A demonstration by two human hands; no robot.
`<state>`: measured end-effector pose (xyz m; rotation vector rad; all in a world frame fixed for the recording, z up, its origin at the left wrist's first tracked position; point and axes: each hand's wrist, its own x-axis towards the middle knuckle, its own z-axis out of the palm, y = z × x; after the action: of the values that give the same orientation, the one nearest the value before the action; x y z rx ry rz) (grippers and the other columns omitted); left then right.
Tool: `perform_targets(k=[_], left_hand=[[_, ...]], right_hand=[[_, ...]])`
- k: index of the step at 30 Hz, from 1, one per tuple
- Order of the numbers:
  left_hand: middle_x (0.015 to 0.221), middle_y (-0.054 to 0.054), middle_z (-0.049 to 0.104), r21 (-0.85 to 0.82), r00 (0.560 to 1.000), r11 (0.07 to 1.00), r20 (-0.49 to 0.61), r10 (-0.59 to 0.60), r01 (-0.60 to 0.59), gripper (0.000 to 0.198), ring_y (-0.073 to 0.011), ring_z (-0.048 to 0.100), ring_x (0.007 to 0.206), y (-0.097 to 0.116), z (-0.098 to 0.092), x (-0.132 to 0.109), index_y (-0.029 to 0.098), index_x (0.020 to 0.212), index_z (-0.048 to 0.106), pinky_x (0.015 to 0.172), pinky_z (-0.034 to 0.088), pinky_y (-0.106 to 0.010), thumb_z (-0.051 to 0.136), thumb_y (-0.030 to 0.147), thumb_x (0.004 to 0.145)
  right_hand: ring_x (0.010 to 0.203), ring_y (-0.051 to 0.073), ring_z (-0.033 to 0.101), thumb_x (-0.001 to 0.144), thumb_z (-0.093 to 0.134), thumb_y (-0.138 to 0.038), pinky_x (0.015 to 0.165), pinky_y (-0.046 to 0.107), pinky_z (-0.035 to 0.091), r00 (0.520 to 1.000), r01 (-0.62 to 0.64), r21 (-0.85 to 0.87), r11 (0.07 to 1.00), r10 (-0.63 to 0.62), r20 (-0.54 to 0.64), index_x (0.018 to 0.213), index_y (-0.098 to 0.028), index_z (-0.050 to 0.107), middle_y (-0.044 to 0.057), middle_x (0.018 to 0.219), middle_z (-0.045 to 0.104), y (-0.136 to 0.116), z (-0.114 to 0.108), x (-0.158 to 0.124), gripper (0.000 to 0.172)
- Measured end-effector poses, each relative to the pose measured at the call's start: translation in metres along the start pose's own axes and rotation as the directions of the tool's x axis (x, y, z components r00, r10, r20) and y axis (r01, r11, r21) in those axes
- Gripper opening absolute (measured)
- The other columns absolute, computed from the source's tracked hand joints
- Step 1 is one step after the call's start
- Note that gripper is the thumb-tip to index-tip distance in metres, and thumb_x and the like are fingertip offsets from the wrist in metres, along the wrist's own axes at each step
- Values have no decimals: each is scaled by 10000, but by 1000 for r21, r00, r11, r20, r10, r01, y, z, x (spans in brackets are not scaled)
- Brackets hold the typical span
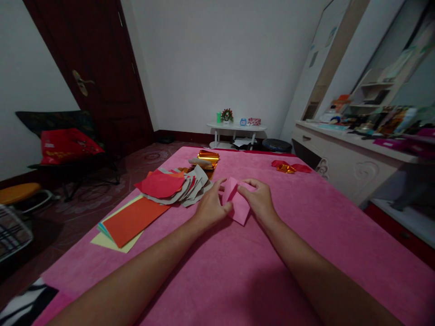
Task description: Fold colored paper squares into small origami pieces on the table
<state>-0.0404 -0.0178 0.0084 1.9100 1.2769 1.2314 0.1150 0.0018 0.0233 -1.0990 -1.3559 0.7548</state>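
Note:
A pink sheet of folding paper [242, 209], partly folded, is held between my two hands over the pink-covered table [272, 271]. My left hand [213, 203] grips its left side, fingers curled behind it and thumb near the lower edge. On the upper right, my right hand [260, 199] pinches the paper between thumb and fingers. A raised fold stands up between the hands. Left of my left hand lies a pile of red and grey paper pieces [163, 184]. Closer to me is a stack of coloured sheets with an orange sheet [136, 219] on top.
Gold foil [209, 158] lies at the table's far edge, behind the pile. Red and gold crumpled pieces [287, 167] rest at the far right. A small white table [238, 127] stands by the wall, a cluttered dresser [340, 136] to the right, a chair with a red bag [70, 146] to the left.

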Motion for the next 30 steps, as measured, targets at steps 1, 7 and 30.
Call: perform_targets(k=[1,7,30], left_hand=[[1074,-84,621,-34,1000,999,-21,-22,21,658,-191,611,834,-2,0,2,203,1312,444,727,485,-310,593,151,673],[952,-100,687,-533,982,829,24,-188,171,401,-196,647,809,-8,-6,11,105,1084,610,717,495,-285,578,170,689],[963,-93,693,-416,983,894,-2,-182,165,424,-203,631,810,-17,-15,16,126,973,673,726,501,-303,794,267,591]], right_hand=[[627,164,561,645,671,-293,569,256,422,1000,-2,4,1000,2,-6,746,-135,672,29,703,642,1,0,1,187],[587,148,543,642,699,-323,539,246,401,996,-89,103,991,91,-11,738,-145,683,15,680,638,10,-5,6,203],[477,121,481,647,685,-538,471,246,351,957,-241,136,961,212,197,646,-163,611,-11,546,579,3,-19,13,382]])
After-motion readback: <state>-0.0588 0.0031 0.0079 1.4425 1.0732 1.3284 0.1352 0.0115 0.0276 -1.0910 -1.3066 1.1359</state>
